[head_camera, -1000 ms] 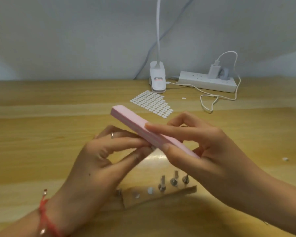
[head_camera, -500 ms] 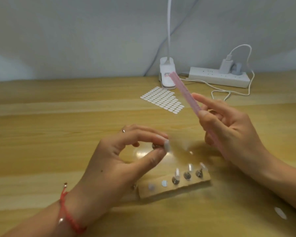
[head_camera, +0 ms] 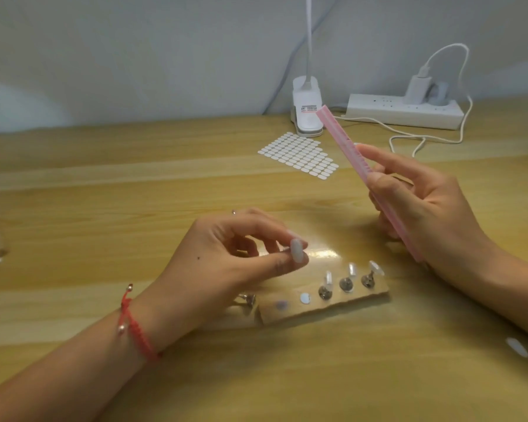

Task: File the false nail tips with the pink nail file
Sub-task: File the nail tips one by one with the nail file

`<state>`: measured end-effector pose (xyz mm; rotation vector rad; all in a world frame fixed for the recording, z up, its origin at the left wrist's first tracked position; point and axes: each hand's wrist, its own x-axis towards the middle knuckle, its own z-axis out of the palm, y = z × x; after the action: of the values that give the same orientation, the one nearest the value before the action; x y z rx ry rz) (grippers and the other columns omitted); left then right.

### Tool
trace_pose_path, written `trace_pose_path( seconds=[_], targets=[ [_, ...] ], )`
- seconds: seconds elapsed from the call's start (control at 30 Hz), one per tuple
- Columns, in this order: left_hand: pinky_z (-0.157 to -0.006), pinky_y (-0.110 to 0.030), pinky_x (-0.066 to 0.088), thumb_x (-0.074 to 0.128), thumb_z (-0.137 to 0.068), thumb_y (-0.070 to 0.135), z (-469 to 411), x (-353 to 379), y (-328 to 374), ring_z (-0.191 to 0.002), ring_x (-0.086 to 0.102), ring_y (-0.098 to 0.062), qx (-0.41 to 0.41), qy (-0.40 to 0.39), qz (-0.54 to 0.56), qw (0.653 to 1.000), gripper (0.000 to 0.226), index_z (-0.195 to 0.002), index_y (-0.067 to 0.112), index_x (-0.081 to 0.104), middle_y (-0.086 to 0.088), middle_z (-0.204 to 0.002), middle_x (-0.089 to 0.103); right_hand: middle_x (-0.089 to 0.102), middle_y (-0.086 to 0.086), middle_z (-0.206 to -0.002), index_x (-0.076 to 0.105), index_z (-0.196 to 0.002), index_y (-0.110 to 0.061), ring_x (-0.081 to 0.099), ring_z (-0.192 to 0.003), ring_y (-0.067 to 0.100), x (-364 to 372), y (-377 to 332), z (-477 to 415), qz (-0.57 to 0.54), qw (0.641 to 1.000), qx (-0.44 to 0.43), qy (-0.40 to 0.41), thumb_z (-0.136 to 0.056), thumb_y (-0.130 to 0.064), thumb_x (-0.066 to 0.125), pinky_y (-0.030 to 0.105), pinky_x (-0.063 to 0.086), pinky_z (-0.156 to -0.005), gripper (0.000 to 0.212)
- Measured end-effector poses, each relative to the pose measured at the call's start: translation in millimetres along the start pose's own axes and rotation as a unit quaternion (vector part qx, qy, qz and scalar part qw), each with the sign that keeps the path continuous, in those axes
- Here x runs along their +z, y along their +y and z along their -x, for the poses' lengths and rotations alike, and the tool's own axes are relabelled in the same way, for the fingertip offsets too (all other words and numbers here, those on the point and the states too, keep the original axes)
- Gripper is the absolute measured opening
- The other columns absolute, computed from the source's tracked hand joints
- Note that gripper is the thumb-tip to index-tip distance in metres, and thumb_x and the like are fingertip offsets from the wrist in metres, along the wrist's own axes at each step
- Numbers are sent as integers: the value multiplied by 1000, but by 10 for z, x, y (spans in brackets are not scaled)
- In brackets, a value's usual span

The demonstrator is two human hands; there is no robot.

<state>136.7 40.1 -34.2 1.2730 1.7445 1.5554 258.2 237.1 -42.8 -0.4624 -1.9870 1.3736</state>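
Works above a pale wooden surface. Raises the right hand, grip pinched round the pink nail file: long, slim, flat, tilted up and away, far end before the lamp clip. Pinches, in the grip of the left hand, one false nail tip, a glossy white oval, well apart from the file. Shows, on a cardboard strip just beside, three more tips upright on metal stands.

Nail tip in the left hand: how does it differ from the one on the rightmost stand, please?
The held tip is pinched by the left hand; the mounted tip sits on a metal stand on the cardboard strip. The held tip shows its broad face; the mounted tip tilts. Both look whitish.
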Motion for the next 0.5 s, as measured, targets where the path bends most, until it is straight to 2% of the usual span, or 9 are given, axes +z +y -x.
trace_pose_path(
  seconds=[0.13, 0.27, 0.4, 0.47, 0.5],
  targets=[
    [-52, -29, 42, 89, -59, 35, 23, 9, 22, -59, 50, -17, -20, -31, -26, 999, 21, -70, 25, 75, -1, -74, 69, 49, -3, -84, 58, -135, -23, 42, -50, 10, 0, 25, -10, 10, 1000, 0, -2, -97, -19, 56, 21, 38, -41, 38],
    [-58, -20, 48, 88, -58, 41, 37, 3, 35, -65, 55, -5, -21, -41, -81, 996, 21, -68, 31, 73, 9, -73, 71, 50, -4, -86, 58, -134, -23, 43, -52, 12, -7, 42, -15, 8, 1000, 0, -9, -97, -18, 56, 21, 38, -42, 38],
    [-63, -24, 48, 85, -61, 35, 45, 7, -2, -72, 56, -10, -7, -62, -114, 991, 17, -69, 29, 72, 14, -76, 70, 50, -4, -86, 59, -133, -24, 44, -51, 10, -14, 54, -18, 4, 1000, 2, -13, -97, -18, 56, 23, 39, -41, 37],
    [-65, -14, 45, 87, -63, 31, 53, 31, -3, -73, 54, -2, 13, -68, -149, 986, 19, -73, 27, 71, 18, -74, 68, 50, -4, -87, 60, -133, -25, 44, -51, 9, -12, 56, -19, 5, 1000, 3, -14, -97, -18, 57, 23, 39, -40, 37],
    [-68, -12, 43, 87, -63, 32, 55, 45, 10, -77, 55, -3, 32, -74, -186, 979, 22, -77, 28, 70, 19, -76, 68, 49, -3, -87, 60, -133, -25, 44, -50, 8, -10, 54, -20, 5, 1000, 3, -15, -97, -19, 57, 23, 39, -40, 37]
  ],
)
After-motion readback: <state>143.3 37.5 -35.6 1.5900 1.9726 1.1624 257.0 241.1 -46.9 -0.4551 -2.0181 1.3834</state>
